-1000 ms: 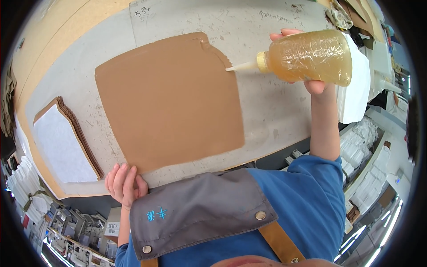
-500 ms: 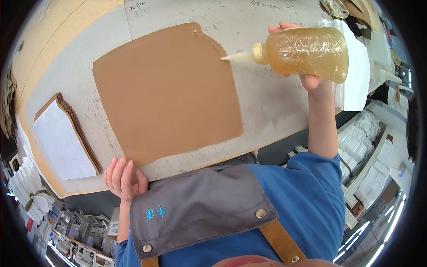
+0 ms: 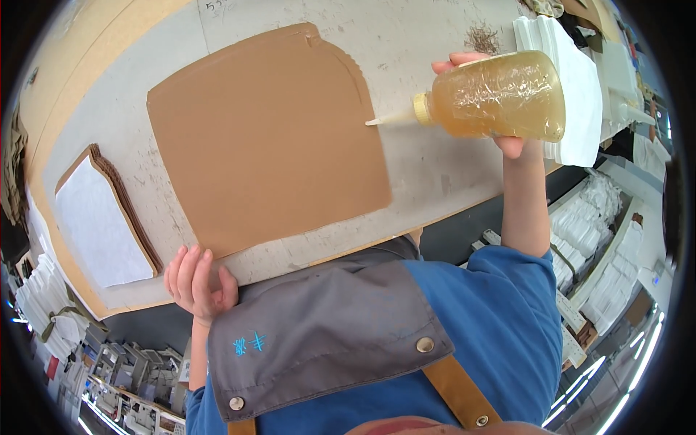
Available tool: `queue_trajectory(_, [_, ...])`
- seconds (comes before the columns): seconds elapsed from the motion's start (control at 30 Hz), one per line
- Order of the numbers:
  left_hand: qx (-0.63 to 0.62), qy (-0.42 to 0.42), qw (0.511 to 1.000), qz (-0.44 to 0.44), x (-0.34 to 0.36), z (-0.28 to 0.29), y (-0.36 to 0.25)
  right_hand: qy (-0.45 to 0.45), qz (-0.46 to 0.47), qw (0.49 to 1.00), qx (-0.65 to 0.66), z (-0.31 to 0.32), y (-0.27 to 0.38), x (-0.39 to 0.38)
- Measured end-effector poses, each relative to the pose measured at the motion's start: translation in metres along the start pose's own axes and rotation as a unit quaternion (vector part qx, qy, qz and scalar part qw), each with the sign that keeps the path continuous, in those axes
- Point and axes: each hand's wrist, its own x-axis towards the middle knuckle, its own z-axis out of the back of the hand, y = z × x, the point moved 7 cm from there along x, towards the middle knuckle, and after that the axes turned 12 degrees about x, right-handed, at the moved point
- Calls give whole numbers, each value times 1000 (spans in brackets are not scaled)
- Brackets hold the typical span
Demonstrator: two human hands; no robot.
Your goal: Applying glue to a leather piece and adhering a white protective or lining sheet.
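My right hand [image 3: 513,145] grips a clear squeeze bottle [image 3: 500,96] of amber liquid, tipped on its side with its nozzle pointing left. The nozzle tip is at the right edge of a brown sheet [image 3: 272,145], which looks like leather and lies flat on the work table. Along that sheet's upper right border runs a narrow, glossy-looking line. My left hand [image 3: 197,286] rests at the table's near edge by the sheet's lower left corner, holding nothing, with fingers slightly bent and thumb apart.
Left of the sheet lies a stack of brown pieces topped by a white one [image 3: 105,225]. A pile of white pieces [image 3: 576,94] stands behind the bottle at the right. White bundles [image 3: 598,246] fill a shelf below the table [image 3: 435,181] at the right.
The bottle's nozzle tip has moved down along the sheet's right edge, toward me. My left hand stays by the lower left corner.
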Motion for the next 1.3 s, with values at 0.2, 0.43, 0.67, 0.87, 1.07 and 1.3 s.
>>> queue_trajectory(0.2, [0, -3, 1000, 1, 2, 0, -1, 77, 16, 996, 42, -7, -4, -18])
queue_trajectory(0.43, [3, 3, 1000, 1, 3, 0, -1, 86, 13, 991, 98, -15, -9, -40])
queue_trajectory(0.67, [4, 26, 999, 27, 12, 1, 0, 123, 43, 987, 94, -27, -6, -52])
queue_trajectory(0.87, [62, 88, 994, 10, 40, 4, 4, 100, 73, 986, 116, -28, -17, -70])
queue_trajectory(1.07, [107, 82, 985, -104, 59, 4, -18, -72, 135, 954, 256, -21, -27, -100])
queue_trajectory(1.3, [64, 35, 987, -140, 91, -2, -82, -278, 68, 927, 241, -25, -35, -147])
